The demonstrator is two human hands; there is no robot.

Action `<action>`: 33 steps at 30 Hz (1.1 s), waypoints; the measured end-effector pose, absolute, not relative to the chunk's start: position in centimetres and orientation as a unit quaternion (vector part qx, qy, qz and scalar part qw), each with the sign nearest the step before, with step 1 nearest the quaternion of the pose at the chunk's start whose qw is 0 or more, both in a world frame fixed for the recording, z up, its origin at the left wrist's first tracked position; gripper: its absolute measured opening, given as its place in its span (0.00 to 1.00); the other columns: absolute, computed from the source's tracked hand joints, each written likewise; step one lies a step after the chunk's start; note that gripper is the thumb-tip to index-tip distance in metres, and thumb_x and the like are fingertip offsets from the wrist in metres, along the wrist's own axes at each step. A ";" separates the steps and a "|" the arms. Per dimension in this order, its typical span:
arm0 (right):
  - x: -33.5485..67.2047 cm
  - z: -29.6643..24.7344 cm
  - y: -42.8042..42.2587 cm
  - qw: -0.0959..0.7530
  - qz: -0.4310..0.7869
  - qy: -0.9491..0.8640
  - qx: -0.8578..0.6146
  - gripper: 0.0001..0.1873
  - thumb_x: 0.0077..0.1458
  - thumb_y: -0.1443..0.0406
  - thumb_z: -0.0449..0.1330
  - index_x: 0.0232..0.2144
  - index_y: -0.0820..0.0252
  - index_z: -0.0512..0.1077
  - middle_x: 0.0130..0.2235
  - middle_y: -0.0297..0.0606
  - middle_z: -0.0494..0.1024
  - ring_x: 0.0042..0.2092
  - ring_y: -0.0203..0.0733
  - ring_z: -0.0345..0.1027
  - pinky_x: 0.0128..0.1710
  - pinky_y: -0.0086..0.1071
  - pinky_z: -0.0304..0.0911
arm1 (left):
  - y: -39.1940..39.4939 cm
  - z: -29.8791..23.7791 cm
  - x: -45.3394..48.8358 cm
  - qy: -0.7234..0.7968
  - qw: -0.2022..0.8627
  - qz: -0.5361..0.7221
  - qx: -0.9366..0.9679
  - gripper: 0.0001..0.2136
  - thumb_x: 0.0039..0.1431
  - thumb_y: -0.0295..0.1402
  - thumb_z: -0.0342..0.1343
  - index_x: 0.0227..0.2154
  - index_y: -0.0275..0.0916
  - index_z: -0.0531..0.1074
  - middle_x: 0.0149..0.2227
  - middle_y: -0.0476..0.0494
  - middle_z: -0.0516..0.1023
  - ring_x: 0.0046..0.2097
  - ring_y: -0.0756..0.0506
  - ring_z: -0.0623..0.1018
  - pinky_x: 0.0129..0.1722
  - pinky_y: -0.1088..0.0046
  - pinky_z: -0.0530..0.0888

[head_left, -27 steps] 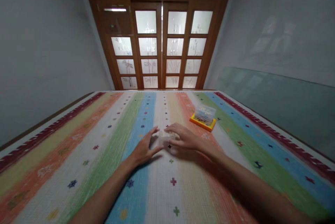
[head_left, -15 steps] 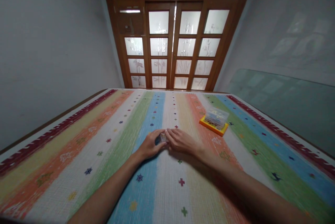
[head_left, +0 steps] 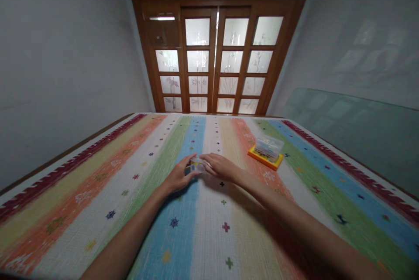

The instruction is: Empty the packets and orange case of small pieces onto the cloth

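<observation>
My left hand [head_left: 178,176] and my right hand [head_left: 220,167] meet over the middle of a striped, many-coloured cloth [head_left: 137,192]. Between their fingertips is a small pale block [head_left: 197,165], perhaps a little stack of cards or a tiny box; it is too small to name for sure. Both hands pinch it, the left from the left side, the right from the right and above. The block sits low over the blue stripe, close to the cloth.
A clear plastic box on an orange base [head_left: 266,151] stands on the cloth to the right of my hands. Wooden doors with frosted glass panes [head_left: 216,62] close the far end. A glass sheet [head_left: 353,127] leans along the right wall.
Both hands have closed in from lying spread around a pale thing to pinching it between the fingertips, and have shifted slightly left and away from me. The view has tilted a little.
</observation>
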State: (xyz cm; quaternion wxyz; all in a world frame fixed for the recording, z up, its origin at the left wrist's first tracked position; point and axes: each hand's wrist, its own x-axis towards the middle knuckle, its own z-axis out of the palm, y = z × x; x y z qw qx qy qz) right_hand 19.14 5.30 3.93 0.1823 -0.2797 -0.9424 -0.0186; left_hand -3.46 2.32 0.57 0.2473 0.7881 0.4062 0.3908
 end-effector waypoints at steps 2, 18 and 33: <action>18.4 3.7 6.5 0.236 0.036 -0.929 -0.283 0.15 0.71 0.65 0.49 0.55 0.62 0.68 0.51 0.50 0.78 0.51 0.46 0.73 0.52 0.42 0.67 | 2.8 0.7 -4.6 0.412 0.244 0.392 0.785 0.31 0.59 0.35 0.60 0.65 0.40 0.62 0.62 0.33 0.71 0.59 0.37 0.75 0.60 0.52 0.72; 8.2 2.3 11.0 0.296 0.138 -0.906 -0.269 0.18 0.63 0.76 0.51 0.52 0.60 0.70 0.52 0.48 0.78 0.54 0.45 0.71 0.54 0.39 0.65 | 3.1 1.0 -13.7 0.477 -0.001 0.365 0.799 0.30 0.60 0.25 0.51 0.66 0.39 0.58 0.62 0.33 0.71 0.63 0.36 0.71 0.63 0.47 0.68; 12.4 -0.5 7.7 0.281 0.152 -0.911 -0.261 0.29 0.55 0.81 0.52 0.56 0.59 0.67 0.55 0.48 0.76 0.57 0.45 0.69 0.57 0.43 0.63 | 2.9 0.1 -13.0 0.381 -0.003 0.278 0.882 0.33 0.61 0.17 0.44 0.68 0.46 0.58 0.57 0.39 0.75 0.58 0.43 0.75 0.58 0.59 0.74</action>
